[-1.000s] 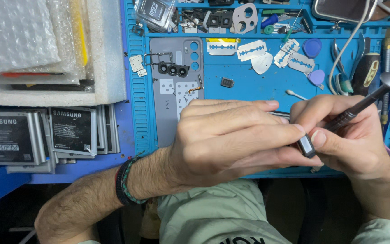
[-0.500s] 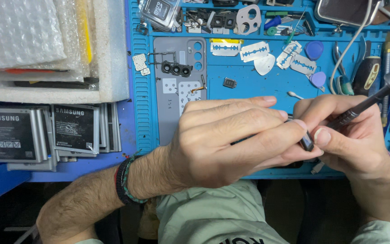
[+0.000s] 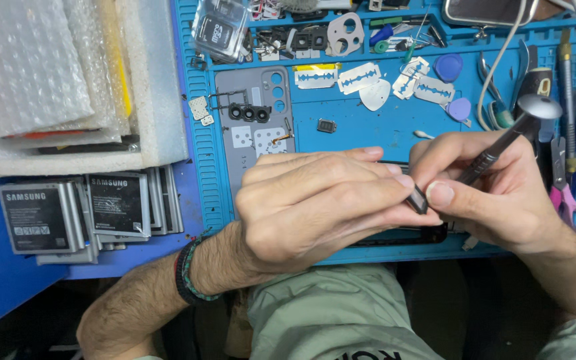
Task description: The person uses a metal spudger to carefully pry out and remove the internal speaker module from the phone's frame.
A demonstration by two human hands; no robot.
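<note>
My left hand [image 3: 315, 200] lies curled over a black phone [image 3: 408, 235] on the blue work mat [image 3: 368, 127] and grips it; only the phone's lower edge shows. My right hand [image 3: 501, 200] pinches a dark screwdriver [image 3: 501, 143] with a round silver cap, slanted down to the left. Its tip sits at a small dark part [image 3: 419, 199] between my left fingertips and right thumb. The phone's face is hidden under my hands.
A grey phone back cover [image 3: 255, 133] with small parts lies on the mat at upper left. Razor blades [image 3: 361, 77], picks [image 3: 448, 67] and pink-handled scissors [image 3: 571, 193] lie around. Stacked batteries [image 3: 68, 213] and a foam tray of bubble wrap [image 3: 68, 80] sit left.
Both hands stay together on the phone. The screwdriver tip has shifted slightly left toward my left fingertips, and my right thumb now presses beside the small dark part.
</note>
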